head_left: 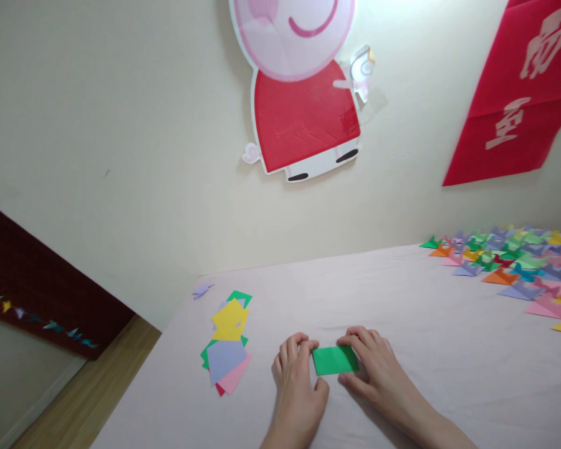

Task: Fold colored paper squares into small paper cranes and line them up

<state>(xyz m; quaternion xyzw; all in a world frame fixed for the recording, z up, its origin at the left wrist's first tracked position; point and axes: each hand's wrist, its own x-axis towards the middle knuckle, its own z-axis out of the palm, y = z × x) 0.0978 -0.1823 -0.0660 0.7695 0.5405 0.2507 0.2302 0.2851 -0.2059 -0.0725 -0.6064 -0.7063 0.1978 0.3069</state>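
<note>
A green sheet of paper point(335, 360), folded into a rectangle, lies flat on the pale cloth-covered surface point(346, 299). My left hand point(295, 377) rests at its left end, the index fingertip by the upper left corner. The left thumb is apart from the fingers, just below the lower left corner. At the other end, my right hand point(373, 365) has its fingertips on the upper edge and its thumb by the lower edge, so the paper's right end sits between them.
Loose coloured paper sheets point(227, 358) lie overlapping to the left, with a small purple folded piece point(202, 291) beyond. Many folded paper birds point(518, 268) crowd the back right. Behind stands a wall with a cartoon pig cutout point(306, 118) and a red banner point(509, 106).
</note>
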